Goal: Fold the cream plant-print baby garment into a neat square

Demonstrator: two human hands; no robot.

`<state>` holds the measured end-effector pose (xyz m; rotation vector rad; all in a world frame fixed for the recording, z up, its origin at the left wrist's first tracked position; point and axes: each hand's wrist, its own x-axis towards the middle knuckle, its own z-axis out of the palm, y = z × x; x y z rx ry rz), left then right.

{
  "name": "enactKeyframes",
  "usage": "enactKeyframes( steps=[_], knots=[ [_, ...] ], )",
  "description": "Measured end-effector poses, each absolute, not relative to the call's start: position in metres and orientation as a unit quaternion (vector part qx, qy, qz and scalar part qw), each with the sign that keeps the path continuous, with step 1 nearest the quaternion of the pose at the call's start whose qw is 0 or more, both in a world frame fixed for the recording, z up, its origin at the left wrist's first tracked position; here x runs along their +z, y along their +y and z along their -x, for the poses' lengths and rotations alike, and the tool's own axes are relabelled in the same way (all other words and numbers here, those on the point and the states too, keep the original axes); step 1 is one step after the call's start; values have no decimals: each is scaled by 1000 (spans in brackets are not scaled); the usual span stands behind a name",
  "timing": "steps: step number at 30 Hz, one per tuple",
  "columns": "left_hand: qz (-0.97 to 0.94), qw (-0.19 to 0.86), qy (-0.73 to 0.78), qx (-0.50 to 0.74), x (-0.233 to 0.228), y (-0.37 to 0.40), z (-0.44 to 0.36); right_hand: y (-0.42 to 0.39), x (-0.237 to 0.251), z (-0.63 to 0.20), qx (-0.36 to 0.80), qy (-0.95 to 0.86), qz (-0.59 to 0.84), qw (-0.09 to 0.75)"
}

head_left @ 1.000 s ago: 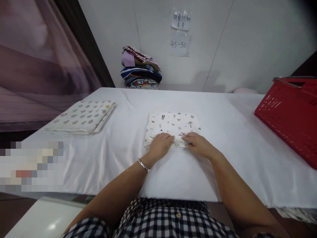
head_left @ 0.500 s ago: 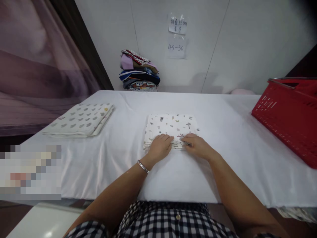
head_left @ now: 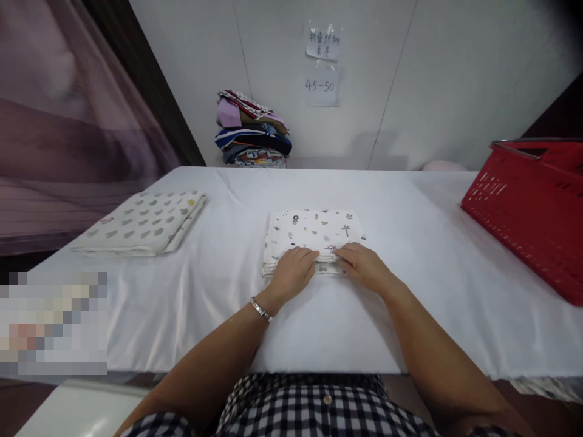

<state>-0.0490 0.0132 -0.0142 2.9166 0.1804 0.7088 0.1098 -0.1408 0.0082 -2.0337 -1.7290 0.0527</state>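
On the table (head_left: 328, 334), mid-width, the cloth (head_left: 310, 226) lies folded flat; L hand (head_left: 294, 271) bends over its near edge, can't tell if gripping; R hand (head_left: 368, 267) seems to pinch that edge, thumb & fingers nearly closed; prob. squaring the layers; next move calls for an even hold; spotted cloth (head_left: 141, 220) well off L, basket (head_left: 528, 209) R.

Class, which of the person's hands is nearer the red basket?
Right. The right hand touches the near edge of the central folded cloth, left of the red basket; the left hand touches that edge farther left.
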Motion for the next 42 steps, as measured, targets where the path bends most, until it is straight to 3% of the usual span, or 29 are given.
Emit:
enactKeyframes(
  steps=[22,42],
  knots=[
    [-977,45,50,203,-18,11,50,-143,12,-106,70,-610,767,188],
    [-977,79,62,189,-13,7,52,-143,18,-105,84,-625,750,199]
  ],
)
